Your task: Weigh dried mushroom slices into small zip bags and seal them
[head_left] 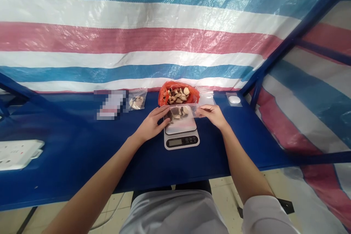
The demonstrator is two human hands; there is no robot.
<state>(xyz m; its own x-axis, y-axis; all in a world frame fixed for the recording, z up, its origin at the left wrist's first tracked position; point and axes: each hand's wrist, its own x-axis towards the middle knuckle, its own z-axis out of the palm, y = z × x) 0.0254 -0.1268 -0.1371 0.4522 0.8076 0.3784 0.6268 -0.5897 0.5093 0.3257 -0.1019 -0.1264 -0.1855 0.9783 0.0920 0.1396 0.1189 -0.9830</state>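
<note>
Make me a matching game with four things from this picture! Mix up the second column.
1. Digital kitchen scale
2. Red plastic bag
3. Power strip
4. Right hand

A. Pinching the edge of a clear plastic bag
B. At the far left of the view
C. Has a grey display
D. Open, brown and cream pieces inside

Pairs: 1-C, 2-D, 3-B, 4-A
</note>
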